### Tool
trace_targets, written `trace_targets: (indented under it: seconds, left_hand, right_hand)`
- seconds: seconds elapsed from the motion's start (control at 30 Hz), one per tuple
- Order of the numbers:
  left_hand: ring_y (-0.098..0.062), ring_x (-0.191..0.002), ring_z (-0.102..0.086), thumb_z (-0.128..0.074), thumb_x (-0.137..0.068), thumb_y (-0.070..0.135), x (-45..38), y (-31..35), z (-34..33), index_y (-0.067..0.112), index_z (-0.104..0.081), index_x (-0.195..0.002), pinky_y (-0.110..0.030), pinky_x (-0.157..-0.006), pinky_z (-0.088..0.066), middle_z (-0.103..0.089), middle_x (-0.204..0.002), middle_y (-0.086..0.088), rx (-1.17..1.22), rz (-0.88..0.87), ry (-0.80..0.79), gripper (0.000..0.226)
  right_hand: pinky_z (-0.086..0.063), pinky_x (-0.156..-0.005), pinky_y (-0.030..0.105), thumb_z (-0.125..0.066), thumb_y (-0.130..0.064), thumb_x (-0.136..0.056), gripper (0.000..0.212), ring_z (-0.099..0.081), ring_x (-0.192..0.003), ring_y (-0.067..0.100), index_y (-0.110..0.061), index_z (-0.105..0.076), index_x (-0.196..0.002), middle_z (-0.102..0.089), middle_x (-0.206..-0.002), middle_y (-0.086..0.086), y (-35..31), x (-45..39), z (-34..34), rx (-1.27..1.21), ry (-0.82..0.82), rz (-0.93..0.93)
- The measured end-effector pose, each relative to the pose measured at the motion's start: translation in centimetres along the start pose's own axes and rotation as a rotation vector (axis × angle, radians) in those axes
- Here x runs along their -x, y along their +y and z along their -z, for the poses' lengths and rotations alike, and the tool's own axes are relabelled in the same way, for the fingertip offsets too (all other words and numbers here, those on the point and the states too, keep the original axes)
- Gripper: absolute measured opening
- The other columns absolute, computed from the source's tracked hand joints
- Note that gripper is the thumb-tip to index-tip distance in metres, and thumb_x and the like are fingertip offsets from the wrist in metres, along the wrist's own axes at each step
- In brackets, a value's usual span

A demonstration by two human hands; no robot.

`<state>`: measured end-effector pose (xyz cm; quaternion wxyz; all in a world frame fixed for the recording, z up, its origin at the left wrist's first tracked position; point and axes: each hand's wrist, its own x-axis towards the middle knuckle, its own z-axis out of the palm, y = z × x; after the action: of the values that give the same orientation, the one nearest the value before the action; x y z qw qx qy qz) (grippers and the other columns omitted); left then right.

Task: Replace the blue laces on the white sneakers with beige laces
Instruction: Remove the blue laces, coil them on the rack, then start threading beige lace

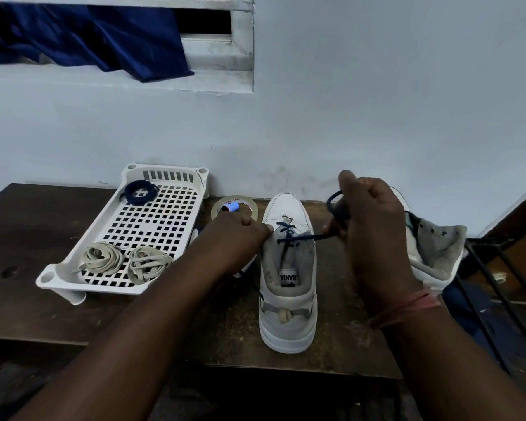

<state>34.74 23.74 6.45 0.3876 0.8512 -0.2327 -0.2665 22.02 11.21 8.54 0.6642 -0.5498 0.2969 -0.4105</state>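
A white sneaker (287,287) stands on the dark table, toe toward the wall. A blue lace (289,230) still crosses its lowest eyelets. My left hand (236,227) holds the sneaker's left side near the eyelets. My right hand (368,214) grips the loose blue lace, pulled out to the right and looped above the fingers. Behind my right hand lies the second white sneaker (438,253), partly hidden. Two beige lace bundles (125,261) lie at the near end of a white tray (176,208). A coiled blue lace (140,192) lies at its far end.
A roll of tape (216,208) with a small blue object inside sits between the tray and the sneaker. A black metal frame (498,287) stands off the table's right edge. The wall rises right behind the table.
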Motion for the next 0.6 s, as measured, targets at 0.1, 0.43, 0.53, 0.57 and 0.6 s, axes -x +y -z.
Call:
trace_targets:
  seconds: [0.1,0.43,0.53,0.57,0.6]
  left_hand:
    - [-0.012,-0.101,-0.065,-0.066,-0.093,0.042,0.1,0.1,0.0,0.016,-0.076,-0.092,-0.032,-0.089,-0.049,-0.053,-0.100,0.019,0.026,0.002,0.011,0.028]
    - [-0.010,-0.100,-0.065,-0.064,-0.095,0.041,0.1,0.1,-0.1,0.019,-0.071,-0.082,-0.024,-0.071,-0.043,-0.047,-0.080,0.023,0.027,-0.015,0.019,0.027]
    - [-0.010,-0.096,-0.067,-0.064,-0.093,0.042,0.0,0.0,-0.3,0.025,-0.071,-0.084,-0.027,-0.073,-0.043,-0.066,-0.084,0.016,0.005,-0.048,0.067,0.020]
    - [-0.010,-0.093,-0.068,-0.064,-0.093,0.040,0.0,0.0,-0.4,0.027,-0.072,-0.086,-0.027,-0.072,-0.044,-0.071,-0.087,0.012,0.007,-0.065,0.078,0.017]
    - [-0.009,-0.091,-0.068,-0.063,-0.093,0.037,0.1,0.1,-0.5,0.028,-0.072,-0.088,-0.026,-0.070,-0.044,-0.073,-0.089,0.011,0.017,-0.082,0.087,0.014]
  right_hand:
    - [-0.045,-0.062,0.022,-0.076,-0.033,-0.089,0.021,-0.056,-0.061,0.014,-0.021,-0.058,-0.093,-0.063,-0.069,0.006,2.0,-0.1,0.5,0.569,-0.214,0.251]
    - [-0.053,-0.076,0.031,-0.063,-0.028,-0.098,0.022,-0.070,-0.086,0.016,-0.010,-0.070,-0.087,-0.076,-0.091,0.005,2.4,-0.4,0.0,0.325,-0.137,0.053]
    - [-0.055,-0.067,0.026,-0.058,-0.029,-0.103,0.020,-0.073,-0.082,0.018,-0.011,-0.064,-0.096,-0.078,-0.091,0.008,1.0,-1.5,0.8,0.054,0.059,-0.045]
    - [-0.056,-0.069,0.029,-0.061,-0.030,-0.101,0.019,-0.072,-0.080,0.017,-0.012,-0.065,-0.095,-0.078,-0.090,0.007,0.9,-1.7,1.1,0.085,0.072,-0.034]
    - [-0.055,-0.070,0.031,-0.064,-0.028,-0.099,0.016,-0.070,-0.076,0.014,-0.013,-0.066,-0.092,-0.077,-0.087,0.006,1.0,-1.8,1.4,0.159,0.062,-0.023]
